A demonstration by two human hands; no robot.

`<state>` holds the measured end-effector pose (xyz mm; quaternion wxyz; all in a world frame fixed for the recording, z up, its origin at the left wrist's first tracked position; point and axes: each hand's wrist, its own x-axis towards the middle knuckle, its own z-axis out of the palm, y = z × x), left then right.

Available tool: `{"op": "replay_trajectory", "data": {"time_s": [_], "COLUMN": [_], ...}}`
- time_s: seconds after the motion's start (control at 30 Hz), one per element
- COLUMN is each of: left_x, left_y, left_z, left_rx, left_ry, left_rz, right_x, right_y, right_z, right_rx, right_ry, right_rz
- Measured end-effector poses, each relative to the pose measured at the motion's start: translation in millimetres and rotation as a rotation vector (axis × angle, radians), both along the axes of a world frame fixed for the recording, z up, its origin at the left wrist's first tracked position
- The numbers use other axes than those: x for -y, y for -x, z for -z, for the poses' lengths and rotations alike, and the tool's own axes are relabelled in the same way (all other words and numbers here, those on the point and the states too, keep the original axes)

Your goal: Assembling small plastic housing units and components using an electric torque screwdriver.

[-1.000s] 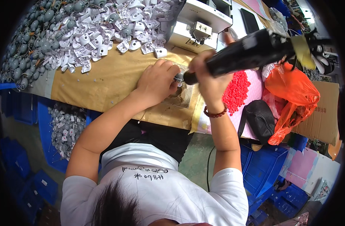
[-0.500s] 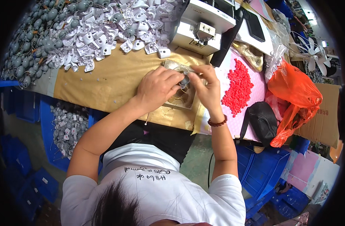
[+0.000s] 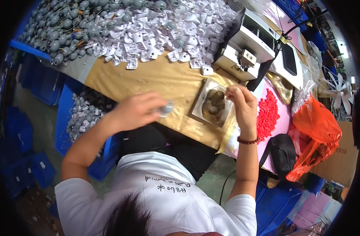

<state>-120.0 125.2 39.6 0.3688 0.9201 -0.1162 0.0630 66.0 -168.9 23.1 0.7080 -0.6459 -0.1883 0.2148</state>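
Note:
My left hand (image 3: pixel 138 110), blurred by motion, is closed on a small grey plastic part (image 3: pixel 167 109) that sticks out past the fingertips. It is above the table's front edge, left of the metal block. My right hand (image 3: pixel 243 104) hovers at the right side of that square metal block (image 3: pixel 198 109), fingers pinched together. Whatever those fingers hold, if anything, is too small to make out. A dark, rounded hollow shows in the top of the block, with no grey part in it.
Loose white plastic parts (image 3: pixel 148 39) and grey round parts with wires (image 3: pixel 62 31) are heaped along the back left. A white machine (image 3: pixel 242 47) stands behind the block. Right lie small red pieces (image 3: pixel 267 114), a black pouch (image 3: pixel 283 155) and an orange bag (image 3: pixel 315 122). A blue bin (image 3: pixel 64 118) stands below left.
My left hand has moved left off the metal block with the grey part, apart from my right hand. My right hand stays beside the block. The whole view has shifted.

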Motion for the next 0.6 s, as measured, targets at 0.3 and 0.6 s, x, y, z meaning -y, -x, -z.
{"op": "replay_trajectory", "data": {"time_s": [0.3,0.6], "left_x": [-125,-72], "left_y": [57,-48], "left_z": [-31,59], "left_rx": [-0.016,0.056], "left_ry": [-0.717,-0.559], "left_rz": [-0.579,-0.616], "right_x": [57,109], "right_y": [3,-31], "right_z": [25,12], "right_rx": [-0.008,0.798], "right_ry": [0.251,0.803], "right_rz": [0.093,0.171]}}
